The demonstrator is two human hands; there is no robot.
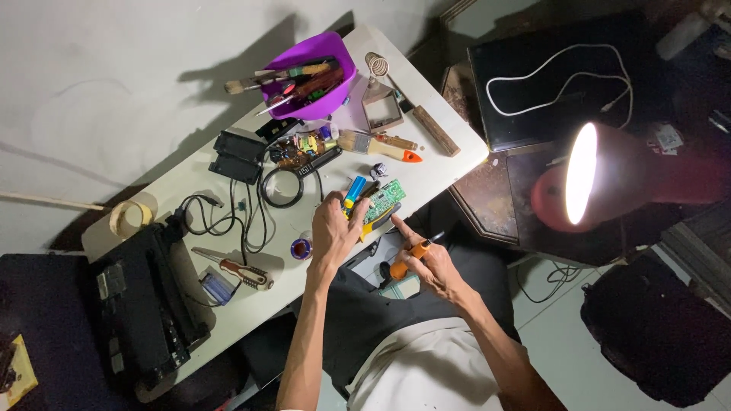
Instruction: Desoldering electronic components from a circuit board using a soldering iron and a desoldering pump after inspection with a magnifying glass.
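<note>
The person's left hand (335,228) reaches forward from a bare, nearly straight forearm, back of the hand up, its fingers curled down onto a green circuit board (383,201) that lies at the near edge of the white table (457,144), just beside a blue cylinder (354,188). The right hand (430,262) is drawn in closer to the body, wrist bent, fingers wrapped around the orange handle of a soldering iron (407,260), with the index finger stretched toward the board. The iron's tip is hidden between the hands, so whether it touches the board cannot be told. The left palm covers part of the board and a yellow piece beneath it. A lit red lamp (601,179) glares at the right, and the parts on the second circuit board (303,147) are too small to make out.
</note>
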